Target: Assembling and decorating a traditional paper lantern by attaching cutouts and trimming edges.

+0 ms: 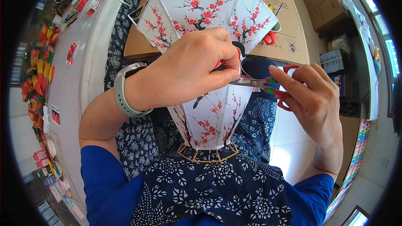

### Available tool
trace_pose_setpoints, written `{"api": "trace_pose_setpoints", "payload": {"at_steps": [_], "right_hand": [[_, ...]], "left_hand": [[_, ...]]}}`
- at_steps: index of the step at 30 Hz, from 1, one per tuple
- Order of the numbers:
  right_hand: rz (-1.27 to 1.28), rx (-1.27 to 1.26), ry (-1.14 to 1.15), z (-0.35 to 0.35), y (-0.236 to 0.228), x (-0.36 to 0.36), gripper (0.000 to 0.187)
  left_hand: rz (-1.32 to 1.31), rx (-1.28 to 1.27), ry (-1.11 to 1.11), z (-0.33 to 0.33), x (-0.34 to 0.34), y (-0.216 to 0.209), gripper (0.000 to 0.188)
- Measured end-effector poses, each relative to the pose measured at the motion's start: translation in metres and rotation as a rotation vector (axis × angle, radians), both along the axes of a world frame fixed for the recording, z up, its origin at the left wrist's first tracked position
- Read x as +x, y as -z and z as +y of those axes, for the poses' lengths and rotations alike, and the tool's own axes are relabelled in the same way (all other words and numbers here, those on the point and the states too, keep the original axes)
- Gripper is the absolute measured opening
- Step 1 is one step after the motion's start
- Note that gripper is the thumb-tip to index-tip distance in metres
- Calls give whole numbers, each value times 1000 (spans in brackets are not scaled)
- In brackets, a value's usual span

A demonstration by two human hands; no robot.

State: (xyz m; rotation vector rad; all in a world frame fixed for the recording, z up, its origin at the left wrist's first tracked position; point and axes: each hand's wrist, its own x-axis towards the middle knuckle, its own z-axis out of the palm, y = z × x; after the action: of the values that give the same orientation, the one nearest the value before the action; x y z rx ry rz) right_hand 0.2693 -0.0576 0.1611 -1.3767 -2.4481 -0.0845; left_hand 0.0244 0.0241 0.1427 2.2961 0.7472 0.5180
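Observation:
A white, many-sided lantern (213,119) painted with red blossoms and dark branches stands upright against my lap. My left hand (190,65) is closed in a pinch in front of its narrow middle. Between those fingers is a thin red and black piece (240,50), mostly hidden by the hand, so its material is unclear. My right hand (312,94) holds red-handled scissors (254,83) with green wrapping on the handles. Their blades point left and reach the left fingertips. Whether the blades touch the piece cannot be made out.
A cardboard box (289,29) lies behind the lantern. On the left, a pale table (94,29) carries small jars (86,5), with colourful ornaments (42,75) along its far side. Dark patterned cloth (209,192) covers my lap. More boxes (320,6) stand at the right.

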Motion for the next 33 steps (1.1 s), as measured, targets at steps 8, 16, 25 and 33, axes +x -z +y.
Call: {"api": "trace_pose_setpoints", "payload": {"at_steps": [8,16,25,33], "right_hand": [[-36,69,-33,-2,3,2,46],[-95,109,-38,-2,4,3,49],[-49,117,-41,3,5,-2,54],[-34,40,7,-4,5,-3,60]], "left_hand": [[-29,1,7,0,-1,5,8],[-51,-9,-9,0,-1,6,8],[-19,374,-133,-33,-5,12,9],[-90,709,-228,-66,-8,43,25]]}}
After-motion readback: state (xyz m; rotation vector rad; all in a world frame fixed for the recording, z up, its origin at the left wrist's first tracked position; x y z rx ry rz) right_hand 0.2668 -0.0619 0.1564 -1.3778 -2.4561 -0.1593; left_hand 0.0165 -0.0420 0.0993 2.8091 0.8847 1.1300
